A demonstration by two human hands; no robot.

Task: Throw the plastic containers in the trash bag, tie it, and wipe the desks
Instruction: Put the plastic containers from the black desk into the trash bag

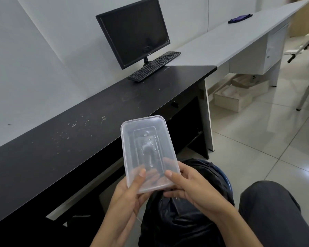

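Head view: a clear plastic container is held in both hands in mid-air, just off the front edge of the black desk and partly above the trash bag. Its open side faces the camera, its far end tilted up, and a few droplets show on its bottom. The left hand grasps the near left corner, thumb inside over the rim and fingers curled beneath. The right hand grasps the near right corner the same way, thumb on the rim and fingers showing through the plastic from below. The black bag lines a bin with a blue rim, standing on the tiled floor beside the person's knee.

Pale crumbs are scattered across the middle of the black tabletop. At its far end stands a dark monitor against the wall, with a keyboard just in front of it, reaching onto the adjoining grey desk. Far along the grey tabletop lies a dark cloth. Under the grey desk, open cardboard boxes sit on the floor.
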